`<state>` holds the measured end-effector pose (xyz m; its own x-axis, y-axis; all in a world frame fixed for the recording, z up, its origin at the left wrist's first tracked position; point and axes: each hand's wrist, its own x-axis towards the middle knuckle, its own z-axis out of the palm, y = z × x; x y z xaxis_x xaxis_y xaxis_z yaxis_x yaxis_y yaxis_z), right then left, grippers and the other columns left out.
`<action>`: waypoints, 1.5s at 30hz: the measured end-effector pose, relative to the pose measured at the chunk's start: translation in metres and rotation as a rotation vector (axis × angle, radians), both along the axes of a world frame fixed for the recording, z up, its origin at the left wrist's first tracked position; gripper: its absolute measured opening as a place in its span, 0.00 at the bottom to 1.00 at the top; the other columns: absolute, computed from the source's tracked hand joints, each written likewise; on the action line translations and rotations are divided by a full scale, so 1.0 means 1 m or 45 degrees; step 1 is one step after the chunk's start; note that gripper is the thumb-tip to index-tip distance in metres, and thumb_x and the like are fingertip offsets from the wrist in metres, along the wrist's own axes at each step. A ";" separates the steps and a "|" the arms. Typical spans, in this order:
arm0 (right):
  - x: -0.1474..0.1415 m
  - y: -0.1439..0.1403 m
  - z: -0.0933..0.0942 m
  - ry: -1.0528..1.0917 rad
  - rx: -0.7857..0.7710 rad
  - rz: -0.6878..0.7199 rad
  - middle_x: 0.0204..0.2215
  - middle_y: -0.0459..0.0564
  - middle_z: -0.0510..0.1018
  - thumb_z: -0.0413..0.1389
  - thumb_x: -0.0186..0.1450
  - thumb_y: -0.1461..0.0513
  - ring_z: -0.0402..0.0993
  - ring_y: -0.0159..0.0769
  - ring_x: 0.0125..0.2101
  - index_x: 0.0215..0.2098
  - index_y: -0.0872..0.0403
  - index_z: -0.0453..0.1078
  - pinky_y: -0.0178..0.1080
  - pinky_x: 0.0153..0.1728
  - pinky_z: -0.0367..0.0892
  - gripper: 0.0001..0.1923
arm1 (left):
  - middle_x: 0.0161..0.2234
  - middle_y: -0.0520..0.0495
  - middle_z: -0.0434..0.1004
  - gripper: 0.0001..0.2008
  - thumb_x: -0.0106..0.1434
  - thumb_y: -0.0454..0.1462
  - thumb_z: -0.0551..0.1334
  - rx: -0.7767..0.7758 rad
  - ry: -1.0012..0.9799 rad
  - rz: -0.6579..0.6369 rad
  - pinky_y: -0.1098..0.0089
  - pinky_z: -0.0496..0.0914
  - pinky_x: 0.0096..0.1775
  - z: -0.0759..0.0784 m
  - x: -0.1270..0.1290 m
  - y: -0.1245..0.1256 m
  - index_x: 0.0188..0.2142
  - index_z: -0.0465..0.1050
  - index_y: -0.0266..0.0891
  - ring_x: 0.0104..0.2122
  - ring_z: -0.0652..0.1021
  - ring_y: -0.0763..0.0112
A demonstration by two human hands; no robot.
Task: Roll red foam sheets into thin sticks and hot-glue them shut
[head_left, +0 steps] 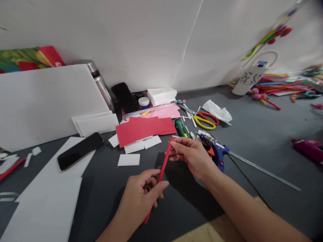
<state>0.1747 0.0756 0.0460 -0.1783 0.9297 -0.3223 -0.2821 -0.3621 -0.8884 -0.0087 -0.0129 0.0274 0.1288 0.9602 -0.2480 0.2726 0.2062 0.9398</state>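
While the grey table (252, 134) carries white foam board (42, 104), red paper sheets (143, 129), scissors (205, 120) and a blue glue gun (217, 153), only one piece looks formed: a thin red paper stick (161, 173). Left hand (141, 198) pinches its lower part, right hand (193, 154) pinches the top end, held above the table. Glue gun lies untouched beside the right hand; judging by that, gluing and the remaining red sheets are pending.

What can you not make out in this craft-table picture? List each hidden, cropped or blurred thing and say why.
Head view:
- Lower end of the red strip: partly hidden by the left hand.
- Colourful box: mostly hidden behind the white board, cropped at the left edge.
- Pipe cleaners: too blurred to count.
- Magenta tool: cropped at the right edge, blurred.
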 end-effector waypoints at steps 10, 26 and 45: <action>0.004 0.004 -0.004 0.017 -0.032 0.028 0.28 0.53 0.82 0.71 0.52 0.55 0.80 0.36 0.27 0.32 0.57 0.75 0.34 0.26 0.77 0.17 | 0.26 0.50 0.80 0.15 0.73 0.41 0.52 0.524 0.628 -0.163 0.72 0.64 0.25 -0.003 -0.003 -0.005 0.48 0.74 0.40 0.22 0.78 0.70; 0.002 0.004 -0.002 -0.003 0.001 0.015 0.28 0.53 0.82 0.70 0.53 0.56 0.82 0.36 0.28 0.31 0.57 0.76 0.23 0.11 0.57 0.14 | 0.26 0.49 0.80 0.16 0.74 0.40 0.49 0.602 0.680 -0.218 0.71 0.68 0.27 -0.001 -0.003 -0.004 0.50 0.73 0.39 0.23 0.80 0.67; 0.002 0.003 0.003 0.012 -0.012 -0.002 0.28 0.56 0.82 0.71 0.52 0.57 0.82 0.38 0.26 0.31 0.58 0.76 0.25 0.10 0.41 0.15 | 0.25 0.49 0.77 0.17 0.74 0.41 0.48 0.499 0.613 -0.248 0.70 0.63 0.28 -0.003 -0.004 -0.005 0.51 0.72 0.40 0.23 0.77 0.68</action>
<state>0.1768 0.0782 0.0487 -0.1799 0.9270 -0.3291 -0.2907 -0.3697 -0.8825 -0.0123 -0.0179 0.0248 0.2716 0.9615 0.0427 0.6797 -0.2230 0.6988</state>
